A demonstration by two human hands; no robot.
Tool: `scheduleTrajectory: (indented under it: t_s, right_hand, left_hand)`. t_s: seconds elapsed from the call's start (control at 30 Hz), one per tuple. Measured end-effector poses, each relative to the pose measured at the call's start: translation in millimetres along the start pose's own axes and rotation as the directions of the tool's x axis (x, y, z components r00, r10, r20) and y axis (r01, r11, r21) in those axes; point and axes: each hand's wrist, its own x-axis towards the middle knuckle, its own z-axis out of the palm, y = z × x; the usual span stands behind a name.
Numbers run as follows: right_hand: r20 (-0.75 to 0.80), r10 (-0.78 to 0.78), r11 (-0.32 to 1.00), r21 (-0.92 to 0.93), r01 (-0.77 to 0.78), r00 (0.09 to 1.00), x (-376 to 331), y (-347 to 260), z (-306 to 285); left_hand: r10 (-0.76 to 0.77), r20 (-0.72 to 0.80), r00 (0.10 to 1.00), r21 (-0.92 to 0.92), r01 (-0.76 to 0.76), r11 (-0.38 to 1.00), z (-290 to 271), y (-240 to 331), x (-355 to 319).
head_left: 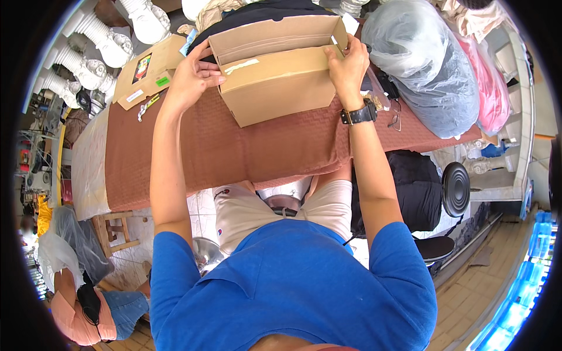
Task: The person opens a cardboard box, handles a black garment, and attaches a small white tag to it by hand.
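Observation:
A brown cardboard box [281, 96] sits tilted toward me at the far side of the table, its top open and its inner back wall showing. A torn whitish strip [242, 65] is stuck near the left of its folded front edge. My left hand [196, 73] grips the box's left end, fingers bent over the edge. At the right end, my right hand [349, 67] has its thumb on the front panel and its fingers round the side wall. The floor of the box is mostly hidden by the front panel.
Brown cloth [246, 152] covers the table. Left of the box lie a printed cardboard piece [137, 76] and a yellow cutter-like tool [149, 107]. Large plastic-wrapped bundles [427, 70] and eyeglasses [396, 120] lie right. White ornate columns [99, 41] stand far left; another person [88, 316] sits lower left.

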Motion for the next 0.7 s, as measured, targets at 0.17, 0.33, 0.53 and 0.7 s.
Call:
scheduleTrajectory:
  t_s: [0.17,0.33,0.53,0.7]
  right_hand:
    - [0.036,0.002,0.999,0.052,-0.004,0.999,8,-1,-4]
    - [0.249,-0.023,0.983,0.182,-0.024,0.968,21,0,-15]
    - [0.389,-0.153,0.986,0.125,0.113,0.908,56,22,-20]
    - [0.659,-0.089,0.929,0.326,-0.177,0.747,64,37,-39]
  left_hand:
    - [-0.008,-0.055,0.998,0.156,0.016,0.988,7,11,-4]
    - [0.112,-0.079,0.991,0.107,-0.104,0.989,9,-7,-5]
    - [0.129,-0.021,0.991,0.086,-0.127,0.988,7,1,-1]
    - [0.133,0.000,0.991,0.137,-0.132,0.982,5,7,-13]
